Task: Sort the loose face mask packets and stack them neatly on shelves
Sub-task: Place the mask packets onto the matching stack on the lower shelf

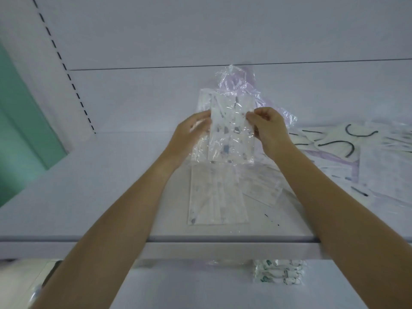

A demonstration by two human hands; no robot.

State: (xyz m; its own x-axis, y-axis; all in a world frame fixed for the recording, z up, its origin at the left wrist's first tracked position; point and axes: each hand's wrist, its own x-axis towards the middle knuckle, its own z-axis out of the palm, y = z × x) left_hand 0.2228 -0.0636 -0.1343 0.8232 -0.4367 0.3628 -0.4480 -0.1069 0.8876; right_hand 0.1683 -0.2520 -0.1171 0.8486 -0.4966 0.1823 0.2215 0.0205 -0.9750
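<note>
A patterned face mask packet point(230, 132) in clear plastic is held upright above the white shelf point(111, 186). My left hand point(189, 136) grips its left edge and my right hand point(268, 128) pinches its right edge. Behind it hangs a crumpled clear and lilac plastic wrapper point(239, 82). Flat on the shelf below lies another patterned packet point(217, 195), with a further packet point(264, 189) at an angle beside it.
A loose heap of mask packets point(356, 152) with dark ear loops covers the shelf's right side. Under the shelf's front edge point(200, 238), a stack of packets point(279, 272) stands on the lower shelf. A green wall point(20, 121) is at left.
</note>
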